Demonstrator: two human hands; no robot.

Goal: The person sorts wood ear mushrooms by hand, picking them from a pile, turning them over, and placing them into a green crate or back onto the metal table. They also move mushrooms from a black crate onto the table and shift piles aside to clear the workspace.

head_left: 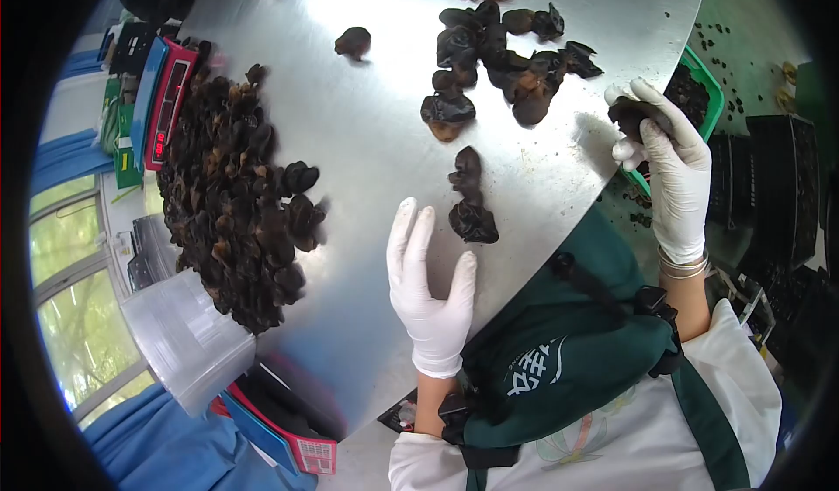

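Note:
My left hand [430, 290], in a white glove, is over the metal table [367, 124] with its fingers apart and nothing in it. Just beyond its thumb lie a few dark brown, wrinkled fungus pieces [473, 220]. My right hand [673, 159], also gloved, is at the table's right edge, its fingers closed round a dark fungus piece [641, 117]. More pieces [459, 45] are spread in clusters on the upper middle of the table, and a single one [353, 43] lies apart from them.
A large heap of dark fungus [232, 203] covers the table's left side. Beside it stand a red scale [170, 107] and a roll of clear film [188, 338]. A green basket [715, 98] with dark pieces is below the right edge. A red and blue device [280, 430] sits at lower left.

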